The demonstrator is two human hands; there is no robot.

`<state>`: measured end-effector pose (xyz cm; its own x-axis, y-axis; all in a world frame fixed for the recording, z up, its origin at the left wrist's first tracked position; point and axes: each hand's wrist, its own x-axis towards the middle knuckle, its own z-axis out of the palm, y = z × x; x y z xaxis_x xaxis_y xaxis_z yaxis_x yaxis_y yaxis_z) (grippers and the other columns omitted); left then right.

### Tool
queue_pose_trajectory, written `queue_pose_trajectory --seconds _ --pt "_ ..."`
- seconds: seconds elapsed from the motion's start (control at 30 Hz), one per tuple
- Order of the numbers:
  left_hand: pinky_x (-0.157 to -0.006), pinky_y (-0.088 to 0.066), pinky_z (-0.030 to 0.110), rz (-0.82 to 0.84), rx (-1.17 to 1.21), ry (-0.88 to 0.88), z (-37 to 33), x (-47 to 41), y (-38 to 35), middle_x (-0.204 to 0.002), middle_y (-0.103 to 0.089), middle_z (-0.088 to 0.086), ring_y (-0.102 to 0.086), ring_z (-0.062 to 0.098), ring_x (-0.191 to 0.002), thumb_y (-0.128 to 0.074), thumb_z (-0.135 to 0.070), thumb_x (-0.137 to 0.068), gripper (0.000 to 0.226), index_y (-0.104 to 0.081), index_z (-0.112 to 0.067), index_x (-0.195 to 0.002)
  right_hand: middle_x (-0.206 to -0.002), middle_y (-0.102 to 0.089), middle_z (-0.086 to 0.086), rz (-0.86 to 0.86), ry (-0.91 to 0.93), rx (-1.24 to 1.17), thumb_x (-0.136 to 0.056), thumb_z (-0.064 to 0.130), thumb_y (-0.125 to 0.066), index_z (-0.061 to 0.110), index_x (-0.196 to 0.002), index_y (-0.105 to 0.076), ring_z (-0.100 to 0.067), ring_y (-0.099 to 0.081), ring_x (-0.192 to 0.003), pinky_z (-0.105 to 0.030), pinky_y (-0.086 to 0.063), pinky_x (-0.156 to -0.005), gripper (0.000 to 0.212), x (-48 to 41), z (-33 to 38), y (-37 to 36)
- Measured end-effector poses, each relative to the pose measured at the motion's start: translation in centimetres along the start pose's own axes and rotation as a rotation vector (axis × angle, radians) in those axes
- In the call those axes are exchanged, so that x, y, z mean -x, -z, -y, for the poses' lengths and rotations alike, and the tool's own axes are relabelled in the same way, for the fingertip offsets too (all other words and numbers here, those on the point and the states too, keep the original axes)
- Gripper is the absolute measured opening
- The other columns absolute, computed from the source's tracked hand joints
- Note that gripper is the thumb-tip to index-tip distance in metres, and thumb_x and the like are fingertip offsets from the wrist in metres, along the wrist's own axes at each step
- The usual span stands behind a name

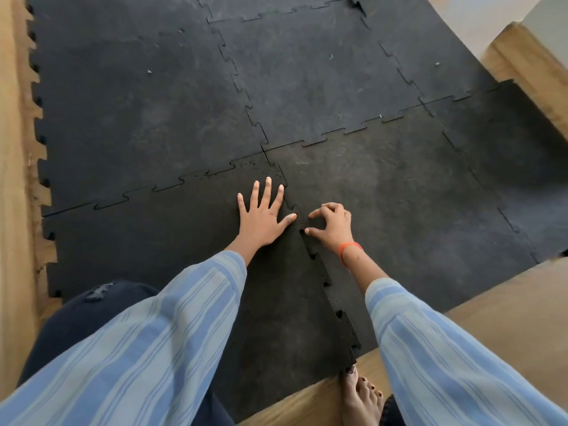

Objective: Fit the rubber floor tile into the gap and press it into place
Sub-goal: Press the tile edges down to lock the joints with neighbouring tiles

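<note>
from the head view, looking down past my striped sleeves, i take the toothed seam (310, 241) running away from my knee as the landmark. the rubber floor tile (184, 256) lies to the left of that seam, already sitting in the gap, with its far edge locked into the neighbour tile (138, 118) beyond it. my left hand (264, 216) rests just left of the seam, flat on the tile, fingers spread wide, holding nothing, the thumb reaching right up to the teeth. my right hand (333, 227) is just right of the seam, on the right-hand tile (415, 210), fingers curled with thumb and forefinger tips pinching toward a tab at the joint; i cannot tell whether they actually grip the rubber or only touch it. there is an orange band (350, 250) on that wrist.

beyond my hands the seam looks closed. nearer to me than my hands it stands open: the tile's toothed edge rides above its neighbour, with dark notches showing all the way to the wooden floor (491, 302) by my bare foot (362, 392).

so i judge i'm midway through the seating step. next i'd need to line each tab over its notch and press down firmly, working along the seam toward my foot, keeping the left palm weighted so the tile doesn't creep sideways.
</note>
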<state>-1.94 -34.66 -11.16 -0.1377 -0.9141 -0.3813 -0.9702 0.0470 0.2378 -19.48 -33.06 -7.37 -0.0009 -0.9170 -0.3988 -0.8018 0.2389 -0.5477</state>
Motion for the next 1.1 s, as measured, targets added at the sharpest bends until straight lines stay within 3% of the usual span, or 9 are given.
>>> queue_pose_trajectory --seconds 0.13,0.4,0.63,0.87,1.1 --pt "-0.112 0.013 0.056 -0.143 0.014 -0.044 -1.0 2.9 -2.4 -0.162 0.008 -0.003 0.012 0.026 -0.147 -0.010 -0.082 -0.078 0.086 -0.004 -0.038 -0.152 -0.160 -0.019 -0.006 0.136 0.106 -0.044 -0.083 0.023 -0.073 0.014 -0.134 -0.053 -0.027 -0.005 -0.149 -0.035 -0.010 -0.120 0.055 4.4 -4.1 0.5" --pt "-0.112 0.014 0.053 -0.116 -0.016 -0.112 -2.0 5.1 -3.9 -0.161 0.013 -0.006 0.016 0.022 -0.146 -0.011 -0.091 -0.069 0.097 0.003 -0.041 -0.151 -0.163 0.001 -0.008 0.227 0.056 -0.072 -0.088 0.017 -0.068 0.016 -0.141 -0.044 -0.031 0.012 -0.148 -0.053 0.000 -0.120 0.059 5.6 -5.1 1.0" --pt "-0.111 0.014 0.056 -0.092 -0.088 -0.097 -2.2 5.0 -4.2 -0.159 0.022 -0.003 0.021 0.026 -0.145 -0.008 -0.093 -0.067 0.101 0.014 -0.039 -0.149 -0.163 0.003 -0.007 0.172 0.027 0.057 -0.090 0.016 -0.063 0.017 -0.143 -0.037 -0.033 0.011 -0.148 -0.054 -0.003 -0.118 0.059 5.9 -4.2 0.0" --pt "-0.111 0.014 0.056 -0.055 -0.070 -0.107 -2.2 4.9 -3.8 -0.159 0.023 -0.004 0.022 0.027 -0.145 -0.008 -0.094 -0.063 0.104 0.014 -0.039 -0.149 -0.162 0.008 -0.006 0.284 0.026 0.005 -0.088 0.013 -0.066 0.018 -0.146 -0.033 -0.029 0.015 -0.148 -0.052 0.000 -0.120 0.067 6.2 -4.7 1.5" --pt "-0.110 0.013 0.057 -0.055 -0.078 -0.092 -2.4 4.8 -4.0 -0.159 0.022 -0.003 0.020 0.028 -0.145 -0.012 -0.095 -0.063 0.106 0.015 -0.039 -0.149 -0.162 0.012 -0.005 0.281 -0.009 0.178 -0.088 0.020 -0.067 0.018 -0.154 -0.011 -0.030 0.015 -0.148 -0.051 -0.006 -0.119 0.086 5.9 -4.0 1.2"
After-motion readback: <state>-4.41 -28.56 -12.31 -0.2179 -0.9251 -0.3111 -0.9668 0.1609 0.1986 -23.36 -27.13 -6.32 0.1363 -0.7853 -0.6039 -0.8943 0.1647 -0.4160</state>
